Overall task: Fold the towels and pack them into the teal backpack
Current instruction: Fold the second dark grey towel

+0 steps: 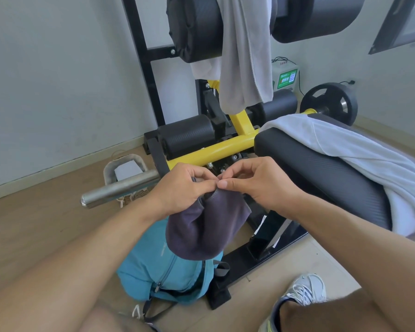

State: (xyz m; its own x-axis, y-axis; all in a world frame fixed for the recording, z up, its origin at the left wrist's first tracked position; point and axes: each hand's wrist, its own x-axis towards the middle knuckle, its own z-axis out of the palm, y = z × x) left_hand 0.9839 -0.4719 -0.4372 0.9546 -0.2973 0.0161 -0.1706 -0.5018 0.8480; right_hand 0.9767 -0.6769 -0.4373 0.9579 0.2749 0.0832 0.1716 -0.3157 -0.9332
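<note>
Gym room: padded weight machine point(321, 164), plate point(331, 101).

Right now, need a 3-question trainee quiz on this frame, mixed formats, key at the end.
1. True or false: the dark towel is already inside the backpack.
2. Multiple choice: where does the white towel lie? A) on the floor B) across the black bench pad C) in the backpack
3. Fill in: the grey towel hangs over the machine's upper ____.

Key
1. False. Both hands, left hand and right hand, pinch its top edge; it hangs folded above the backpack.
2. B
3. roller pads
</note>
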